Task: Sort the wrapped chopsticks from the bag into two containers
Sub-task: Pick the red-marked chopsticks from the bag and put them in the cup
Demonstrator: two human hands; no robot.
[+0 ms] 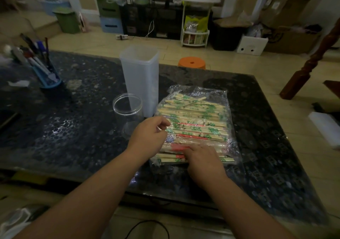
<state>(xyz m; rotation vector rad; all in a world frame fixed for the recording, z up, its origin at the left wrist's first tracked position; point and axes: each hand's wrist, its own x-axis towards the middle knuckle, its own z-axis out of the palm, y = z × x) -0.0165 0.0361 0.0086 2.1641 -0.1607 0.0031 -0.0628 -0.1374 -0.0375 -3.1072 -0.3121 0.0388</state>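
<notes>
Dozens of wrapped chopsticks (193, 120): light, stiff, slick inside limp bag (228, 98) near table's (73, 128) front edge. Left hand (149, 137) pinching bag's left edge; right hand (202, 162) fingers flat, pressing. Best gripped mid-length.

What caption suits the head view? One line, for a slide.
Left hand pinches the edge of the chopstick bag, right hand rests on it; clear jar and tall white container stand beside.

Blue pen holder (50, 81) stands on dark table (73, 128).

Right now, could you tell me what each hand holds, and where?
Left hand apparently pinches the bag at its left edge; right hand just presses its near end.
</notes>
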